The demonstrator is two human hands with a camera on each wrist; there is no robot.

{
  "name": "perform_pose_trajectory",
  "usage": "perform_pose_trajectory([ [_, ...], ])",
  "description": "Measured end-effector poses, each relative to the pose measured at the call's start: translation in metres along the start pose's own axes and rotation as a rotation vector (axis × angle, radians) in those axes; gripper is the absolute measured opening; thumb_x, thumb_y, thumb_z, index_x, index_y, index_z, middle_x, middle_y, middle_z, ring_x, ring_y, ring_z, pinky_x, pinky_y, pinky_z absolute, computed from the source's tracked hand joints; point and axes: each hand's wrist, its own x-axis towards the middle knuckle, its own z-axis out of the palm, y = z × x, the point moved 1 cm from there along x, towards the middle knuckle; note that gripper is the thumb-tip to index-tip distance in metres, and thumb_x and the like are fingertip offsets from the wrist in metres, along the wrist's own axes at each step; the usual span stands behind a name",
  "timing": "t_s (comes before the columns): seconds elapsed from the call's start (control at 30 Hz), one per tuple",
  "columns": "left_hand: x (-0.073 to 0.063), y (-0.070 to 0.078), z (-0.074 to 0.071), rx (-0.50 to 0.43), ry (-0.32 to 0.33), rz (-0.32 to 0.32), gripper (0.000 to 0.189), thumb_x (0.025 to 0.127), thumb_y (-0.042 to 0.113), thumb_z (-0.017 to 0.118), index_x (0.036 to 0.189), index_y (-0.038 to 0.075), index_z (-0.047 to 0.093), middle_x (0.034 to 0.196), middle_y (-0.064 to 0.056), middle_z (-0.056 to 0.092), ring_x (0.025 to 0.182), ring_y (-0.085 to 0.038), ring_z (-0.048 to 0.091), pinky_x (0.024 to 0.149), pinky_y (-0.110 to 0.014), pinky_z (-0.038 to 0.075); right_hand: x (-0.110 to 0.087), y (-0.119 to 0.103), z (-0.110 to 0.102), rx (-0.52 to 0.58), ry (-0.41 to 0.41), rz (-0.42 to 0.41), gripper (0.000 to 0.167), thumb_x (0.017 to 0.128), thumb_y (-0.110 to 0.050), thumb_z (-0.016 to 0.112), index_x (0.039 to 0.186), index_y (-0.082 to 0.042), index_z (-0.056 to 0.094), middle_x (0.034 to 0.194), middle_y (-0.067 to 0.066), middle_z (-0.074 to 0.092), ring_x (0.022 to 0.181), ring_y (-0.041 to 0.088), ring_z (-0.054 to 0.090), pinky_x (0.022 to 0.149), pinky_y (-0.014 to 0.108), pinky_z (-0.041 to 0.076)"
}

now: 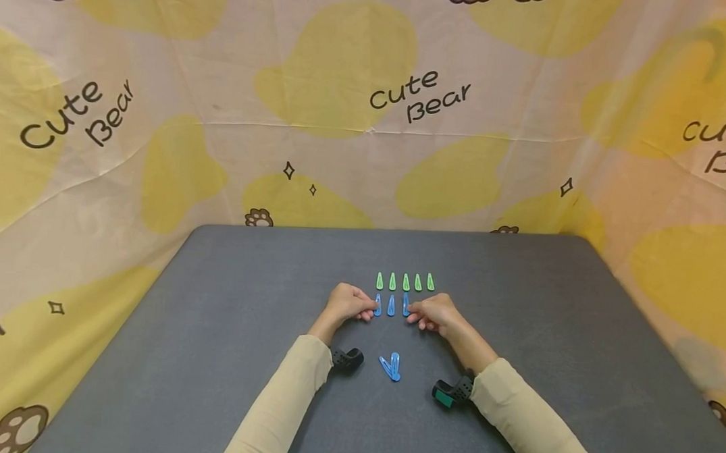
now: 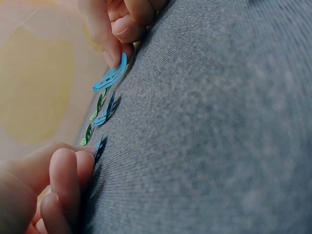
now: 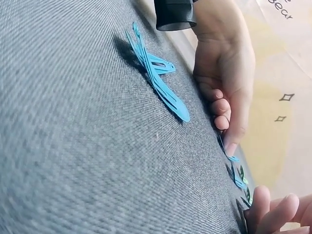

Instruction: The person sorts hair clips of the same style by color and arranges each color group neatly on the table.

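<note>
Three blue snap hair clips stand in a short row on the grey table. My left hand (image 1: 351, 303) holds the left blue hair clip (image 1: 378, 305) by its side, fingertips low at the cloth. At the other end of the row, my right hand (image 1: 435, 313) pinches the right blue hair clip (image 2: 110, 75) between thumb and finger. Between the hands lies the middle blue hair clip (image 1: 391, 305), untouched. Just beyond runs a row of several green hair clips (image 1: 406, 282), pointed ends away from me.
Closer to me, a loose pile of blue hair clips (image 3: 158, 78) lies crossed on the grey table (image 1: 240, 397). A patterned cloth (image 1: 321, 69) hangs behind the table's far edge. Black wrist cameras (image 1: 348, 359) sit on both wrists.
</note>
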Motion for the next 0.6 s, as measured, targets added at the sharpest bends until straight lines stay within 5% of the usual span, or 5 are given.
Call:
perform_pose_trajectory([
  [0.37, 0.0012, -0.0007, 0.0001, 0.004, 0.005, -0.008, 0.013, 0.079, 0.013, 0.077, 0.075, 0.002, 0.075, 0.047, 0.008, 0.058, 0.041, 0.000, 0.054, 0.043, -0.012, 0.039, -0.0029, -0.0016, 0.0005, -0.026, 0.033, 0.015, 0.019, 0.084, -0.008, 0.066, 0.066, -0.004, 0.068, 0.044, -0.007, 0.058, 0.035, 0.000, 0.045, 0.040, 0.016, 0.030],
  [0.6, 0.0002, 0.0001, -0.0008, 0.005, 0.006, -0.005, 0.013, 0.079, 0.014, 0.077, 0.075, 0.002, 0.075, 0.048, 0.008, 0.058, 0.041, 0.000, 0.054, 0.043, -0.012, 0.039, -0.0027, -0.0012, 0.0007, -0.049, 0.050, 0.014, 0.022, 0.084, -0.009, 0.066, 0.063, -0.006, 0.065, 0.043, -0.007, 0.057, 0.036, 0.000, 0.045, 0.040, 0.016, 0.030],
])
